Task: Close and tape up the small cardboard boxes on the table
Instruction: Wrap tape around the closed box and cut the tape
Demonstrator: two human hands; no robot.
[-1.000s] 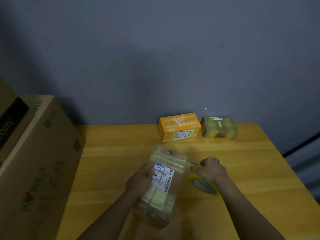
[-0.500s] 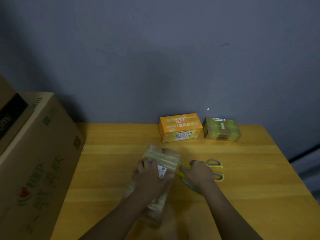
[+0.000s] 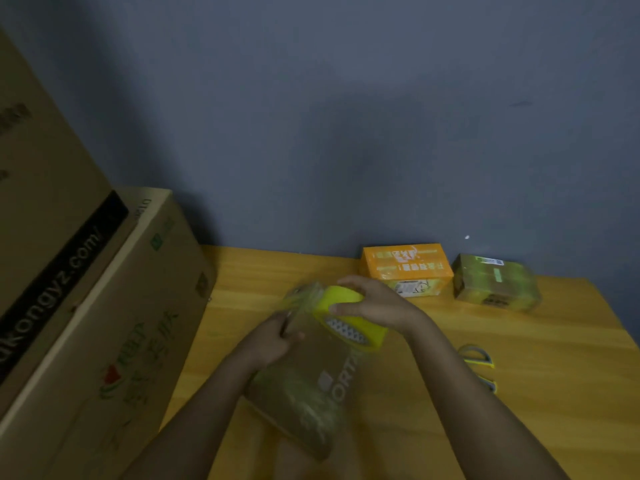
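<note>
A small brown cardboard box (image 3: 311,386), wrapped in shiny tape and blurred by motion, lies tilted in front of me over the wooden table (image 3: 536,341). My left hand (image 3: 268,342) grips its upper left edge. My right hand (image 3: 375,303) holds a yellow roll of tape (image 3: 349,315) against the box's far end. An orange box (image 3: 405,268) and a taped greenish-brown box (image 3: 495,282) stand shut at the back of the table.
Yellow-handled scissors (image 3: 479,362) lie on the table right of my right forearm. Two large cardboard cartons (image 3: 114,341) stand along the left edge. A grey-blue wall runs behind the table.
My right hand lifted the tape roll off the table and brought it to the box's far end. The box was turned over, label side hidden. The scissors stayed on the table.
</note>
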